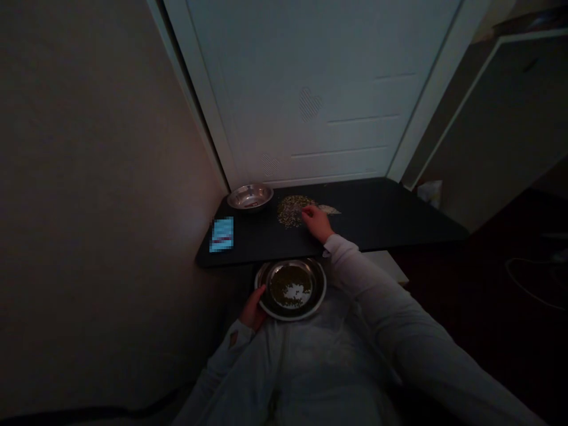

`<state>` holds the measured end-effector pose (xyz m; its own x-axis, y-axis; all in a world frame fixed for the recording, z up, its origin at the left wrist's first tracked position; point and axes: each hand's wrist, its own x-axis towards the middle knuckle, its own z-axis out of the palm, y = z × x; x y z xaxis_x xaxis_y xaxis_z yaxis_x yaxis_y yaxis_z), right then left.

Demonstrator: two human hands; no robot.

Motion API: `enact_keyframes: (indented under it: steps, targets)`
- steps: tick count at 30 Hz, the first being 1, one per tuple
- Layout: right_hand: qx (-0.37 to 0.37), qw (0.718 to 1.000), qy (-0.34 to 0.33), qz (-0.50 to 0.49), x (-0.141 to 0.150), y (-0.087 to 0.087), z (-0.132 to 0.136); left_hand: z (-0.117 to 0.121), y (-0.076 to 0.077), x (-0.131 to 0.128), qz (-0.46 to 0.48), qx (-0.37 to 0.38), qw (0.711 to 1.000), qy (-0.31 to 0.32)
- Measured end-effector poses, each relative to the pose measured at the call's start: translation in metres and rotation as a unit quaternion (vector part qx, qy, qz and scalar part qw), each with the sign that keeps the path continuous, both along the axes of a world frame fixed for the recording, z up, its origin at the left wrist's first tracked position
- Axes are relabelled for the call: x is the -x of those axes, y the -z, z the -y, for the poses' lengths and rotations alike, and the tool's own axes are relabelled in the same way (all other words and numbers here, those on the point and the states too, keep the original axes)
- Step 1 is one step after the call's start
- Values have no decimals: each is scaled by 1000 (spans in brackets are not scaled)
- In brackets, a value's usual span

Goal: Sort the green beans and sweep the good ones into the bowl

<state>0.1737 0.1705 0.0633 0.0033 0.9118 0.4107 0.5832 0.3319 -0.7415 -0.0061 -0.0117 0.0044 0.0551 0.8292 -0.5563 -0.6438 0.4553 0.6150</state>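
Left hand (254,309) grasps a metal bowl (320,285) at its 8 o'clock rim; green grains (284,279) inside. Right hand (316,221), bent fingers at 3 o'clock of a scattered grain pile (290,211); too dim to tell if they pinch anything. Pile sits on black table (390,213), 12 o'clock from held bowl. From pile: pale heap (329,209) at 3, second metal bowl (251,201) at 10, pixelated blue item (221,234) at 8.
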Motion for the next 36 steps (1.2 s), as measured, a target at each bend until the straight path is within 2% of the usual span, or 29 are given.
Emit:
enact_keyframes:
  steps: [5, 10, 17, 21, 26, 36]
  targets:
    - [-6, 997, -6, 79, 8, 3, 7, -1, -1, -2, 3, -9, 1000, 0]
    - [-15, 993, -18, 117, 6, 3, 10, -2, -2, -4, -2, -13, 1000, 8]
    - [-58, 986, -9, 159, 6, 0, 12, -5, 8, -2, -15, -10, 1000, -15]
    - [-71, 975, 7, 209, 8, -2, 15, -4, 9, -2, -1, -20, 1000, 1]
    - [-62, 961, -13, 270, 10, -5, 20, -5, 9, -3, 8, -4, 1000, -4]
    - [-71, 957, -45, 277, 8, -3, 19, -6, 11, -1, 3, 8, 1000, -10]
